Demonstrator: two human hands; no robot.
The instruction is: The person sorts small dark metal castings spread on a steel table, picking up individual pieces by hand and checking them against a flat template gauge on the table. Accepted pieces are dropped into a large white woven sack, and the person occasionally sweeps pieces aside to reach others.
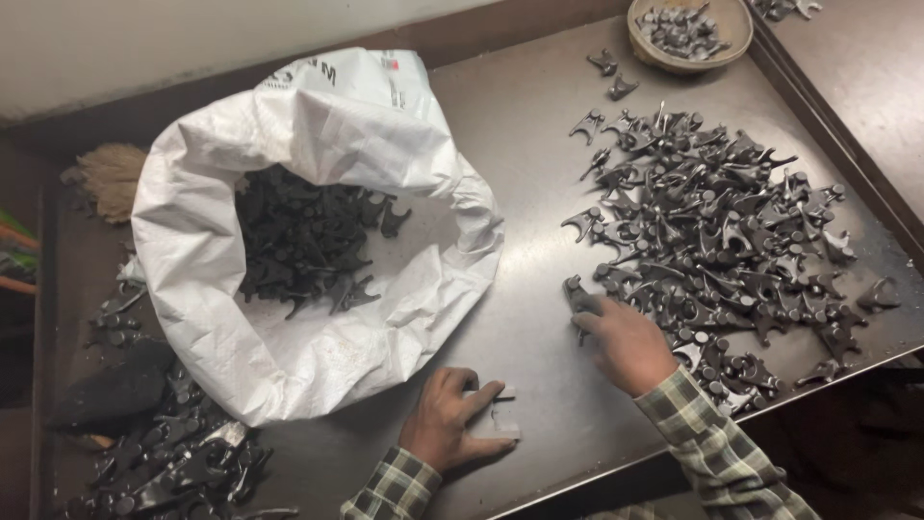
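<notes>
A big heap of dark metal forked parts covers the right side of a grey metal table. My right hand rests at the heap's near left edge, fingers closed over one dark part. My left hand lies on the table near the front edge, fingers curled around a small pale flat piece. To the left, a white woven sack stands open with several of the same dark parts inside.
A round bowl of small metal parts sits at the table's far right. More dark parts lie on the floor at lower left beside a dark block. A brush head lies behind the sack.
</notes>
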